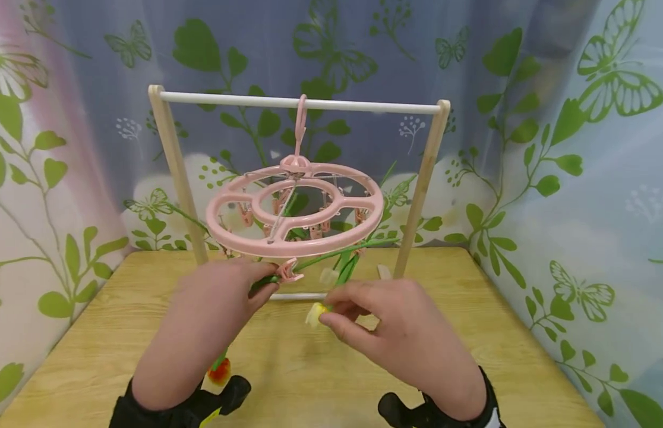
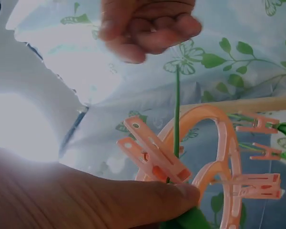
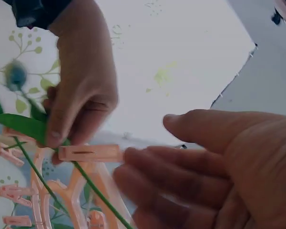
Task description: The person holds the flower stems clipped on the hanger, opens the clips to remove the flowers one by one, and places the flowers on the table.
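Note:
My left hand (image 1: 219,303) pinches the green stem (image 2: 177,119) of an artificial flower between thumb and fingers, right at a pink clothespin (image 1: 290,270) that has the stem in its jaws. The flower's orange-red head (image 1: 220,371) hangs below that hand. The pin belongs to a round pink clip hanger (image 1: 294,246). My right hand (image 1: 398,318) is a little to the right of the pin, fingers loosely bent. In the right wrist view nothing lies between its thumb and fingers (image 3: 174,174). A white-yellow flower (image 1: 314,314) shows beside its fingertips in the head view.
The hanger hooks over a white rod (image 1: 363,106) between wooden posts (image 1: 421,190). More green stems and leaves (image 1: 347,267) hang from its other clothespins (image 1: 316,230). Below is a wooden table (image 1: 289,380). Curtains with a leaf and butterfly print (image 1: 583,238) surround it.

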{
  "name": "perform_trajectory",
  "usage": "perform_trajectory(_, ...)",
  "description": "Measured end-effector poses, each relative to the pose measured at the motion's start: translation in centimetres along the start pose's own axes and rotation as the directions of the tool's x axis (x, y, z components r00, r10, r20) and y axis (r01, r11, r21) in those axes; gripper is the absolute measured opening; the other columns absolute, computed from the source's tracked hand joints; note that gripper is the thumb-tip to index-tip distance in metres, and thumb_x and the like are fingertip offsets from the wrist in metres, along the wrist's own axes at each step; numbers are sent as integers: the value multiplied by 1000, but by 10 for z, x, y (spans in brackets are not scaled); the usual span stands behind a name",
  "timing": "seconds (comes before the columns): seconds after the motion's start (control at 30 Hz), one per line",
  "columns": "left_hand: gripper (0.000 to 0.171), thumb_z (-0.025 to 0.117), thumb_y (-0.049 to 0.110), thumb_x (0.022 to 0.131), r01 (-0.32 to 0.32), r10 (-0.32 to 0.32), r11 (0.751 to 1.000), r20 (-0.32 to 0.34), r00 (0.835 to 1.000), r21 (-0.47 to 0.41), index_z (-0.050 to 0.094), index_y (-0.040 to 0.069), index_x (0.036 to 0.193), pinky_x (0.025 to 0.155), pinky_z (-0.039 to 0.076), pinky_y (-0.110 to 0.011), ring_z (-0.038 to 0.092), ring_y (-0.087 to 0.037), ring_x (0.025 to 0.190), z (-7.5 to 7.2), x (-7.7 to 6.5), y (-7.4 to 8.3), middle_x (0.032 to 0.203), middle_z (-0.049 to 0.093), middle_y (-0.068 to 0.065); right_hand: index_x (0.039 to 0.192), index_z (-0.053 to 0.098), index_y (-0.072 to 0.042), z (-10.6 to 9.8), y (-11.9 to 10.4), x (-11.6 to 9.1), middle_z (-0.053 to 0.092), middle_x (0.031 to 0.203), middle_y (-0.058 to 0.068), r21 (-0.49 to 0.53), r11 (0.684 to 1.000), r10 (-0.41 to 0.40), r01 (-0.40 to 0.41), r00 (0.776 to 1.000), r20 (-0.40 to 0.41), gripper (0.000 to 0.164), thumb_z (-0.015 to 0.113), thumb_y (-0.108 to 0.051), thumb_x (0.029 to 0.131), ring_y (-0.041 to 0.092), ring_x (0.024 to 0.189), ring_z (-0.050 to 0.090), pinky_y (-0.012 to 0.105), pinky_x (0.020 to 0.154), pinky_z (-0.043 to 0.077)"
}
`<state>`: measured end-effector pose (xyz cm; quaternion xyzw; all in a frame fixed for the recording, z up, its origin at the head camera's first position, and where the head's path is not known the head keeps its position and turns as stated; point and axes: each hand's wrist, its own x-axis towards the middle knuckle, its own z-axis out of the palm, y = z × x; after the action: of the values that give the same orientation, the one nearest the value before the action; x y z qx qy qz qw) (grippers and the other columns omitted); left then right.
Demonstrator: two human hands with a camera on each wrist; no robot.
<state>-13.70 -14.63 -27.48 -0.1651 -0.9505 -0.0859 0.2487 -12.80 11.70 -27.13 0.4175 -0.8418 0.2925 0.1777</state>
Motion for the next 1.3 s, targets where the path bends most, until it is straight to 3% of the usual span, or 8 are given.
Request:
perform_trajectory(0.17,19,97,25,85,-14,22,999,-248,968,32,85,23,100,59,51,-37,67,-25,82,0,-4,1,88,82,1,109,82,-14,13,-4,2,82,96,-6,-27,979,-202,201,959,-198,11,84,-15,98,-1,84,75,11,77,58)
perform_trajectory(0.33,26,102,17,77,-170,187,982,-437,880,77,86,12,96,81,53,-44,67,-31,89,4,3,-4,93,85,-5,118,79,-10,16,4,9,80,105,2,-76,972,-234,222,896,-378,25,86,-7,94,8,81,76,19,77,63)
perform_trajectory(0.43,24,101,15,78,-244,261,965,-470,843,100,86,10,96,83,52,-45,69,-31,86,8,9,-5,92,85,-7,131,74,-10,16,8,14,75,125,8,-97,976,-219,196,893,-394,47,91,-3,88,13,86,76,20,76,63)
perform_trajectory(0.5,22,99,15,81,-257,272,962,-456,847,96,87,11,99,77,51,-45,68,-32,88,12,12,-6,93,84,-6,138,71,-11,15,11,17,70,137,10,-123,979,-196,161,910,-366,57,93,-5,86,14,92,75,17,72,59)
perform_trajectory(0.57,20,96,17,85,-251,259,965,-410,875,73,87,13,102,73,49,-47,67,-33,93,18,14,-5,96,83,-5,143,69,-12,15,14,19,67,143,10,-158,979,-175,129,928,-328,64,95,-9,85,16,99,74,19,70,59)
perform_trajectory(0.77,21,92,18,90,-196,194,980,-240,951,13,87,16,110,83,55,-53,69,-32,110,36,19,-5,107,82,-2,144,70,-13,23,26,26,69,144,8,-241,969,-108,51,967,-229,65,97,-16,85,26,129,69,34,97,64)
perform_trajectory(0.9,22,93,16,89,-231,228,973,-205,952,8,86,12,110,94,61,-48,76,-28,106,44,23,-5,110,83,-4,143,71,-9,28,34,30,71,143,11,-229,973,-33,-20,973,-227,62,94,-18,87,28,131,70,37,102,63)
perform_trajectory(1.3,20,89,23,92,-200,182,977,-210,961,-67,82,20,110,65,53,-28,73,-11,76,48,21,-8,97,82,3,125,81,-12,30,46,34,78,121,2,-202,979,-91,38,961,-262,40,92,-21,88,21,114,75,39,99,60)
